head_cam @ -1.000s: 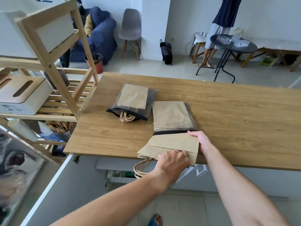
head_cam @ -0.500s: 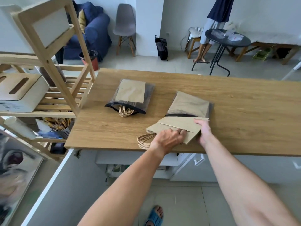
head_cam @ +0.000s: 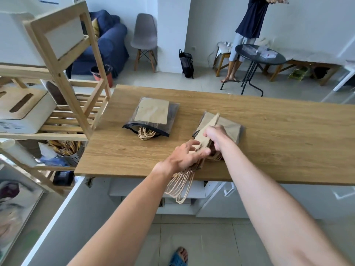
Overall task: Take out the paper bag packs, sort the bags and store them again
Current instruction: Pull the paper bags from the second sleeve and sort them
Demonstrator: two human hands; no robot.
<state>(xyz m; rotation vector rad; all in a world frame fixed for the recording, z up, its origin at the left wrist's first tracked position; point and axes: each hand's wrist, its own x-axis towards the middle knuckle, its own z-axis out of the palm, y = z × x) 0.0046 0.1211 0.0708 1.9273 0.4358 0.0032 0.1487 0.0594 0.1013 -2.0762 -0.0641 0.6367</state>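
Two clear zip pouches of brown paper bags lie on the wooden table. The left pouch lies flat, twine handles poking from its open dark mouth. The right pouch lies behind my hands. A stack of brown paper bags stands tilted on edge at its mouth, and their twine handles hang over the table's front edge. My right hand grips the stack from above. My left hand holds the stack's lower end near the handles, fingers spread.
A wooden shelf rack with a white box and a metal utensil holder stands against the table's left end. Beyond the table are a grey chair, a black bag, a round black table and a standing person.
The bag stack, flat and half out of the right pouch before, is now lifted on edge in both hands. Its handles now dangle over the front edge.
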